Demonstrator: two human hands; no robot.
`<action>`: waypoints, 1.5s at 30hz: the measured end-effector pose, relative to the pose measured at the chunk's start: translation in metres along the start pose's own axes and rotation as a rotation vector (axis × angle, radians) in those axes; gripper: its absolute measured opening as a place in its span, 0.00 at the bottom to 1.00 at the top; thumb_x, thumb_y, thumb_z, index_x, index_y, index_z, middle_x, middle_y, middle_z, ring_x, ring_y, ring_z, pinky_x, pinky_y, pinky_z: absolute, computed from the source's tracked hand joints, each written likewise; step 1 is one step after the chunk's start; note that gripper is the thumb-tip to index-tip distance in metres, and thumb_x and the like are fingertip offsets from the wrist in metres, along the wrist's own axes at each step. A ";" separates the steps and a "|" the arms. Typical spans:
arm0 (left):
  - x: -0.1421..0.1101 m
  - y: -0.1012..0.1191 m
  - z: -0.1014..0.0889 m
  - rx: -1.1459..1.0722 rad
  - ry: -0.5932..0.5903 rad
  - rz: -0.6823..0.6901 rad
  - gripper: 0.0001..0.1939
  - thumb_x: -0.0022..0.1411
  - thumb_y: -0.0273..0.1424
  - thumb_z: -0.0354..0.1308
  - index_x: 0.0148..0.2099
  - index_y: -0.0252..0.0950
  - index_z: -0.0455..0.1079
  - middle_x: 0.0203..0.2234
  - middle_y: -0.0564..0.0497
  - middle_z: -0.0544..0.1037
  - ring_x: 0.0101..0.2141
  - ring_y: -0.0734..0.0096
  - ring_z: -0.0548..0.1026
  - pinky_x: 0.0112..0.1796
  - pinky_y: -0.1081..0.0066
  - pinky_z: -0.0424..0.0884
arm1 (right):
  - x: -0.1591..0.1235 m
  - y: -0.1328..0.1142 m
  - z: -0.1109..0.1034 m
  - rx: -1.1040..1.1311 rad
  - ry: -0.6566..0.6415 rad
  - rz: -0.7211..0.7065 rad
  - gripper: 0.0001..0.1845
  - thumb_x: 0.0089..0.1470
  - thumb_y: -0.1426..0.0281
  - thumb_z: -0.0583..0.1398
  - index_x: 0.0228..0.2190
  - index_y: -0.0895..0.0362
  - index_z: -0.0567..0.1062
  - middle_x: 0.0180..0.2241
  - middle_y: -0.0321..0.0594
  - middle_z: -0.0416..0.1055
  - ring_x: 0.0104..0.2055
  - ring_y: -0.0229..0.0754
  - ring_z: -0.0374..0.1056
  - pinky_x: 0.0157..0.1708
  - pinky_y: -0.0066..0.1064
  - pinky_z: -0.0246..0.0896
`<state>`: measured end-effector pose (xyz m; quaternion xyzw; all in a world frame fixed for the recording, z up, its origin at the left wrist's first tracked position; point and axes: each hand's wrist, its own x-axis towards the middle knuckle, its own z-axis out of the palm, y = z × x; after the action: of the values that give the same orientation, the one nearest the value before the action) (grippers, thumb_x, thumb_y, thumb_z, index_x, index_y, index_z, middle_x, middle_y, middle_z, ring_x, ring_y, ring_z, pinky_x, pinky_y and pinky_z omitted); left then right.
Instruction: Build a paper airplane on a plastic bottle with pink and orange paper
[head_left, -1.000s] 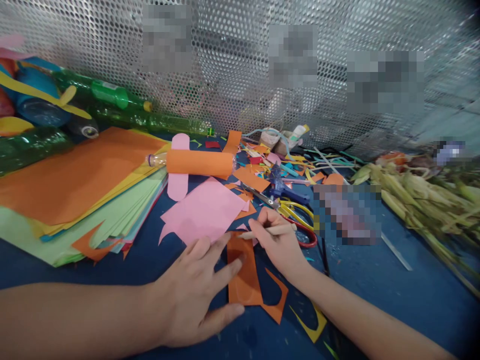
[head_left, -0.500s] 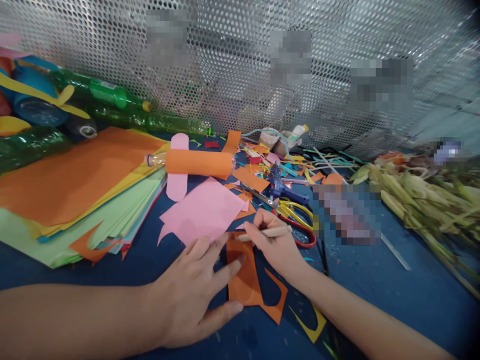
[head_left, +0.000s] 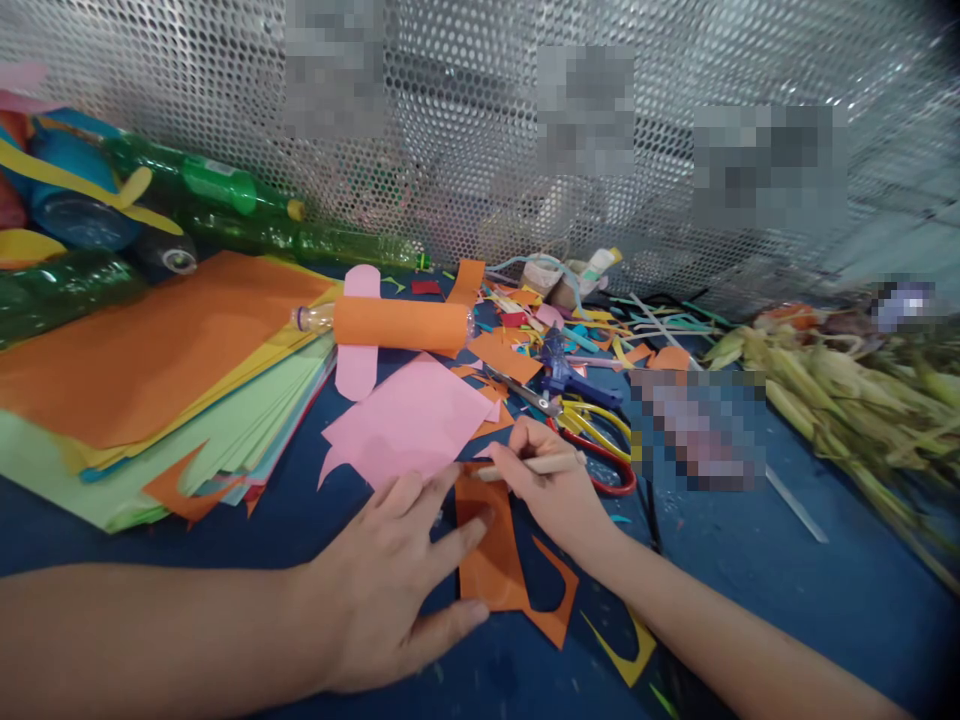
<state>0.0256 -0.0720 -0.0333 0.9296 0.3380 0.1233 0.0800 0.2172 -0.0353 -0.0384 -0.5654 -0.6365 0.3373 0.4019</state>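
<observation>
From the head camera, take the orange paper piece (head_left: 491, 555) on the blue desk (head_left: 750, 570) as the landmark. The left hand (head_left: 390, 580) lies flat and open over that piece's left edge, fingers spread, apparently to pin it so it cannot slide under the pencil. The right hand (head_left: 547, 490) is closed around a pale pencil (head_left: 529, 465), held low and nearly level, its tip touching the far end of the orange piece, which suits drawing a line there. A cut-out orange offcut (head_left: 555, 600) sits just right of the piece, touching its lower corner.

Just beyond the piece lies a pink sheet (head_left: 409, 420), and farther beyond that a bottle wrapped in orange paper (head_left: 397, 325) with pink wings. Beyond and to the right, scissors (head_left: 592, 430) with yellow and red handles rest within easy reach of the pencil hand. Far left of the piece is a stack of coloured paper (head_left: 150, 380); well to its right lie corn husks (head_left: 840, 400).
</observation>
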 end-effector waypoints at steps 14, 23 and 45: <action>0.000 0.000 0.001 0.014 0.013 0.011 0.27 0.59 0.45 0.49 0.58 0.41 0.57 0.56 0.38 0.56 0.47 0.49 0.60 0.44 0.50 0.61 | -0.001 -0.004 -0.003 -0.056 0.077 -0.023 0.15 0.52 0.70 0.54 0.18 0.54 0.55 0.16 0.28 0.51 0.19 0.32 0.50 0.21 0.25 0.48; 0.000 0.000 0.001 0.008 0.012 0.014 0.27 0.59 0.44 0.49 0.58 0.41 0.58 0.55 0.38 0.57 0.46 0.49 0.61 0.44 0.50 0.61 | 0.001 -0.003 -0.006 -0.048 0.115 -0.032 0.15 0.49 0.73 0.53 0.17 0.54 0.51 0.17 0.27 0.46 0.19 0.32 0.47 0.20 0.25 0.46; 0.000 -0.001 0.001 -0.001 0.044 0.017 0.26 0.60 0.44 0.47 0.58 0.41 0.58 0.55 0.39 0.57 0.46 0.50 0.62 0.44 0.52 0.61 | -0.003 -0.005 -0.005 0.103 0.027 0.027 0.16 0.52 0.67 0.55 0.17 0.54 0.55 0.14 0.27 0.51 0.17 0.32 0.51 0.18 0.25 0.47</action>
<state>0.0256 -0.0717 -0.0346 0.9294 0.3319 0.1444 0.0720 0.2190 -0.0389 -0.0319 -0.5570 -0.6052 0.3674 0.4342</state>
